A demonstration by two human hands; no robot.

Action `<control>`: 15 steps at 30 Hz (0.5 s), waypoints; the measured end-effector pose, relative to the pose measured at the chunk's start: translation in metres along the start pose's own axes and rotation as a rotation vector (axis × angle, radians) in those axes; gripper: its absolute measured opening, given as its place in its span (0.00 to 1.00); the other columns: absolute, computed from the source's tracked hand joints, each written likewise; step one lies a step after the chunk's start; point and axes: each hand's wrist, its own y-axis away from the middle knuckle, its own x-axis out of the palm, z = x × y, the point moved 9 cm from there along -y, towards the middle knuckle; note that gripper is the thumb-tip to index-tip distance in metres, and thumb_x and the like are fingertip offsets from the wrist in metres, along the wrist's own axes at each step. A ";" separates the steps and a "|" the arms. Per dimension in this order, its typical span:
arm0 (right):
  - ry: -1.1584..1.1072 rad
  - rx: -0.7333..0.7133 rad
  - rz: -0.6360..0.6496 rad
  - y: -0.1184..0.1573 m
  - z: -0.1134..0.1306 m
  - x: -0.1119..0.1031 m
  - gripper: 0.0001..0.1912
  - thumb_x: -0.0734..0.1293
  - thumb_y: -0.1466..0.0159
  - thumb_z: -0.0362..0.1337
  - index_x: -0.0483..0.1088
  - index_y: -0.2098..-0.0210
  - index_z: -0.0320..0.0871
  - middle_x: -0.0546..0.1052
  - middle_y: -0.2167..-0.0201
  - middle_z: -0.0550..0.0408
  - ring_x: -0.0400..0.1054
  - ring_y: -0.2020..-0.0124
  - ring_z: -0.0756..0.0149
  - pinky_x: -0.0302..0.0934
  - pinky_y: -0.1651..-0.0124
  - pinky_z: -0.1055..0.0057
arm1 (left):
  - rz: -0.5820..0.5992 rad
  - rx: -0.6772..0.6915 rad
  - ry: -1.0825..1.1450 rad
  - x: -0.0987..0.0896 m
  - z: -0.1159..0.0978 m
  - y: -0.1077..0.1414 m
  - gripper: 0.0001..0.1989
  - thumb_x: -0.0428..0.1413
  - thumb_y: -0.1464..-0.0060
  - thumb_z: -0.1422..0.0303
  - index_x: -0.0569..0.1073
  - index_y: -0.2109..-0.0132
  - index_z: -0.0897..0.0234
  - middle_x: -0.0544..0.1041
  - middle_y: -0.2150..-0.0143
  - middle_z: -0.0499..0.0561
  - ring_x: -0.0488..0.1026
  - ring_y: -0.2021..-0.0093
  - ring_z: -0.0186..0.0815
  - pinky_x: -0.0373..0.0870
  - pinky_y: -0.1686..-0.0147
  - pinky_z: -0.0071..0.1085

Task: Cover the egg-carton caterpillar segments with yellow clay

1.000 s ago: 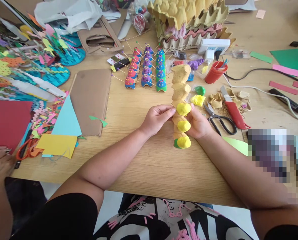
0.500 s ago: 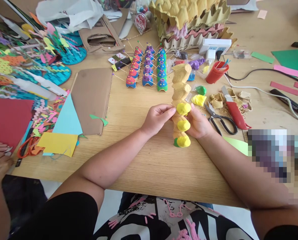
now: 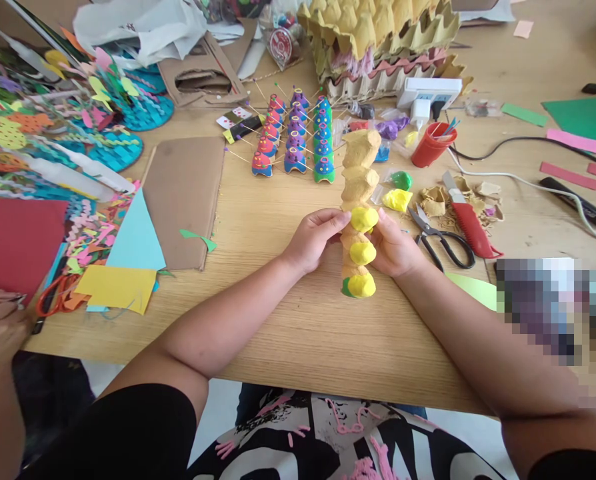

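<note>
An egg carton strip stands out above the table between my two hands. Yellow clay covers its three nearest bumps, with a bit of green at the near end; the two far bumps are bare cardboard. My left hand pinches the strip's left side beside the third bump. From the right, my right hand grips it at the same height, fingers partly behind it. Just beyond my right hand lie yellow clay and green clay on plastic wrap. Three painted carton caterpillars stand in rows farther back.
Scissors, a red-handled knife and carton scraps are on the right. Behind them stand a red cup, a power strip and stacked egg trays. Brown cardboard lies left. Another person's hand rests at far left.
The strip has shifted slightly left in my hands, and my right hand has moved a little left with it. The other person's hand at far left has moved slightly right.
</note>
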 end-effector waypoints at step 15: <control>-0.007 -0.033 0.051 0.001 0.004 0.007 0.27 0.84 0.33 0.65 0.75 0.64 0.53 0.73 0.76 0.62 0.74 0.70 0.61 0.77 0.66 0.62 | 0.051 -0.044 0.033 0.010 -0.001 0.003 0.32 0.79 0.46 0.37 0.81 0.62 0.60 0.92 0.62 0.57 0.94 0.53 0.54 0.90 0.52 0.46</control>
